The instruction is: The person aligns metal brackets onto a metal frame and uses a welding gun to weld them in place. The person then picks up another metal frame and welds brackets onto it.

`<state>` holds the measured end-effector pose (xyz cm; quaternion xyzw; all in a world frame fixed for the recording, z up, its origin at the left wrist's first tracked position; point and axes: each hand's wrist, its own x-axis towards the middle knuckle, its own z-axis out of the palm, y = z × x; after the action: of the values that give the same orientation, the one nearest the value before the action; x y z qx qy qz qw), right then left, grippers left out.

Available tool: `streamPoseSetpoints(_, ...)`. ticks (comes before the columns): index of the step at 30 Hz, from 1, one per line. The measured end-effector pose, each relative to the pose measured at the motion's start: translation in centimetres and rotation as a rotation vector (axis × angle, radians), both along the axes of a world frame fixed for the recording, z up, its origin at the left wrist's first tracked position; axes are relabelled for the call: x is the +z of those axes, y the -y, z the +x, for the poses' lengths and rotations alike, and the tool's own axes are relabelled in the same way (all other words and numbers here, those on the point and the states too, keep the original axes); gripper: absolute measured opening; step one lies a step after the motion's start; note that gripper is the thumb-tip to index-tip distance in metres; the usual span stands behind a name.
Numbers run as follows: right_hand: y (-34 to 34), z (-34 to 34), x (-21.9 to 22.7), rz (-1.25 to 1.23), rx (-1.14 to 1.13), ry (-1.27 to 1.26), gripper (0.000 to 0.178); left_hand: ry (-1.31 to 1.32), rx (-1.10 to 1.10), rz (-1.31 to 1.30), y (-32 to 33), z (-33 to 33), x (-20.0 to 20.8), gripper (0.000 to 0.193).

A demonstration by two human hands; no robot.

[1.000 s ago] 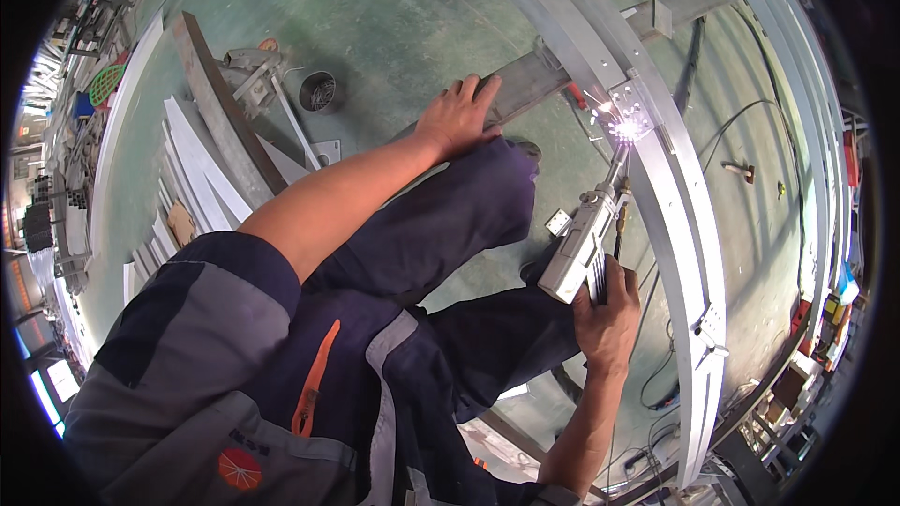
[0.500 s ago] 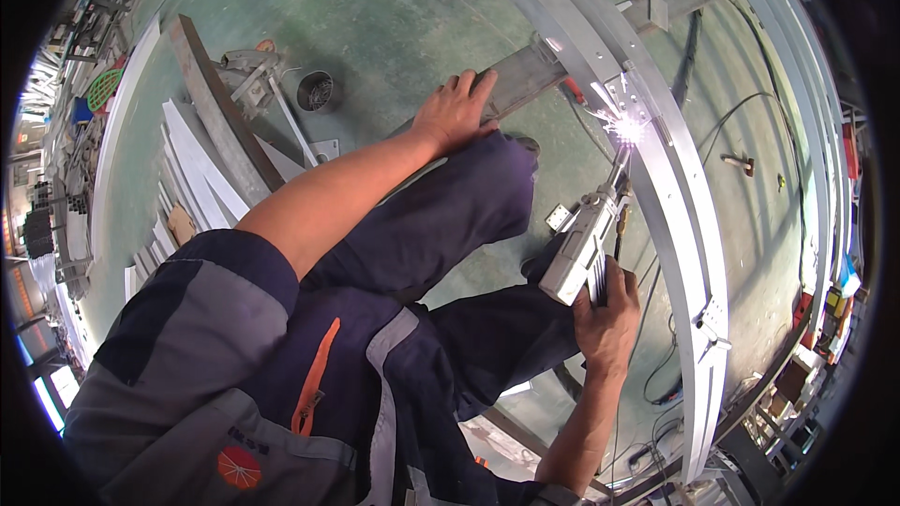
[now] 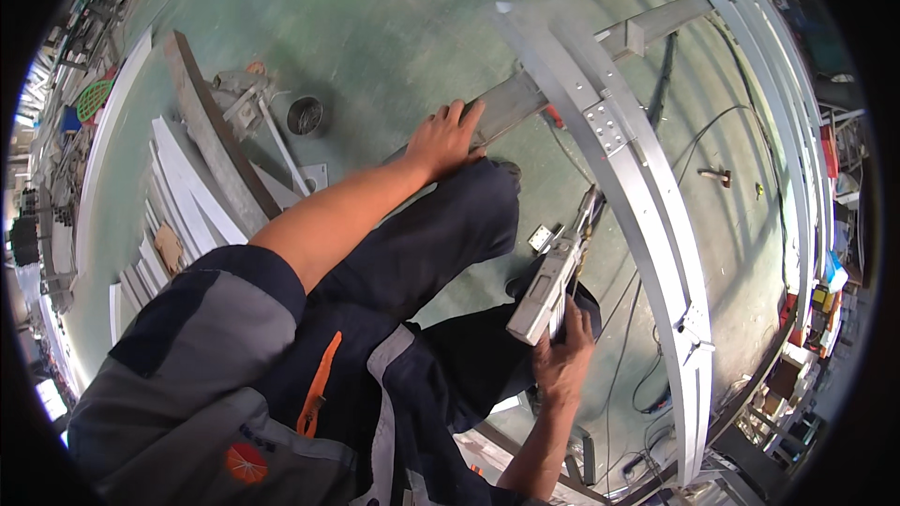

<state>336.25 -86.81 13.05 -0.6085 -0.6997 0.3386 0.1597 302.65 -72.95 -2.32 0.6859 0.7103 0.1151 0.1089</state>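
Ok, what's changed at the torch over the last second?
The right hand has drawn the torch back from the rail, toward the person and a little left; its tip now stands clear of the rail and the sparks are gone. Nothing was let go: that hand still holds the torch. The left hand stays on the beam.

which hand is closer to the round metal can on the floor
Left. The left hand rests on the grey beam, right of the can; the right hand, holding the gun-shaped tool, is farther right and lower in the view.
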Motion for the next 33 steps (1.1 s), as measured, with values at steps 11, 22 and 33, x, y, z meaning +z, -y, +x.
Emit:
streamPoseSetpoints(11,11.6,4.5,-2.5,0.031,-0.33,-0.373,0.056,0.069,0.028,-0.064,-0.3,0.5,1.2,0.089)
streamPoseSetpoints(22,20.2,7.8,-1.3,0.183,-0.638,-0.554,0.063,-0.02,0.005,-0.01,-0.3,0.4,-0.2,0.09)
streamPoseSetpoints(33,16.9,11.3,-6.3,-0.075,-0.563,-0.542,0.06,0.09,-0.511,-0.04,0.7,15.4,11.7,0.06)
